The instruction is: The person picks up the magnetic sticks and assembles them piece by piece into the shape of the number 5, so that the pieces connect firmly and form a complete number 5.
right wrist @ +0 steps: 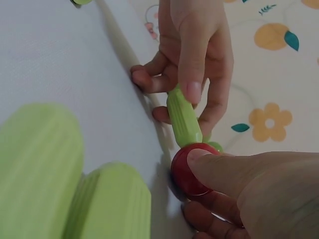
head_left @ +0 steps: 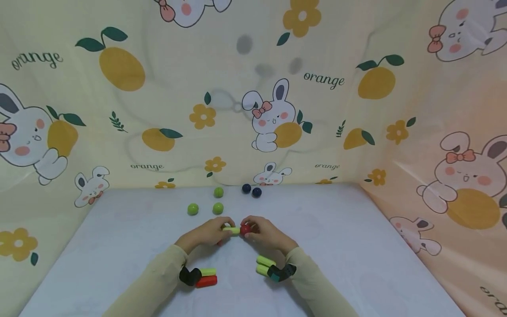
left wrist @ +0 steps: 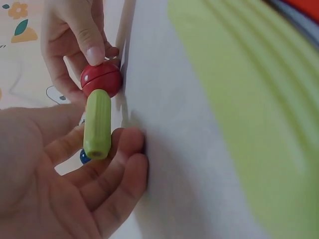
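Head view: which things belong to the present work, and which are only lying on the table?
In the work:
green stick, pinched by the left hand
red ball, held by the right hand

Lying there, apparently unused:
three green balls
two dark blue balls
two green sticks side by side
another green stick beside a red stick
red piece, mostly hidden
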`<state>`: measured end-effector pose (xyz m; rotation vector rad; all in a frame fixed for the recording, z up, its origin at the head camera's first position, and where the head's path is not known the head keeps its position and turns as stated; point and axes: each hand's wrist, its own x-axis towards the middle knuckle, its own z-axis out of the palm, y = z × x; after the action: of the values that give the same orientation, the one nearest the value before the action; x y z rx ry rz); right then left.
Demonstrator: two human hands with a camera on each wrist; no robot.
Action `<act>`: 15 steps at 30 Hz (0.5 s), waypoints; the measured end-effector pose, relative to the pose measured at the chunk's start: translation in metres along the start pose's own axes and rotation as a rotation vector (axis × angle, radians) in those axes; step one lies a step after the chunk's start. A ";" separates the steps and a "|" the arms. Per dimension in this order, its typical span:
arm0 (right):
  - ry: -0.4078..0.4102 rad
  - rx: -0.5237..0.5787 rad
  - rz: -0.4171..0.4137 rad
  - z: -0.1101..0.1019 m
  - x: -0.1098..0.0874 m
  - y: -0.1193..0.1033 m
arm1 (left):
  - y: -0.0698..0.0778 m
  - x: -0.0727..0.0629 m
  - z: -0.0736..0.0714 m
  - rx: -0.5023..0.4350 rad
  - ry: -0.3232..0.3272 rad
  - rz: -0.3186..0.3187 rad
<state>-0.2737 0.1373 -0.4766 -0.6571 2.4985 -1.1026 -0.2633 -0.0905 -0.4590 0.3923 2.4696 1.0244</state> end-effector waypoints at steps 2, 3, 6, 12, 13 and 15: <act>0.001 -0.001 -0.001 0.000 0.000 0.001 | -0.003 -0.001 -0.001 -0.018 -0.008 0.016; 0.002 -0.001 -0.003 0.000 0.000 0.002 | -0.004 -0.002 -0.002 -0.022 -0.010 0.022; 0.003 0.002 -0.010 -0.001 0.000 0.004 | -0.009 -0.003 -0.004 -0.024 -0.007 0.029; 0.008 0.004 -0.013 -0.003 -0.001 0.003 | -0.018 -0.007 -0.010 -0.028 0.005 0.038; 0.009 0.004 -0.014 -0.003 -0.002 0.003 | -0.020 -0.008 -0.011 -0.031 0.004 0.043; 0.010 0.007 -0.012 -0.004 -0.002 0.003 | -0.023 -0.010 -0.014 -0.041 0.003 0.054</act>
<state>-0.2749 0.1422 -0.4762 -0.6668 2.5016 -1.1209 -0.2631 -0.1185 -0.4637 0.4464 2.4491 1.0958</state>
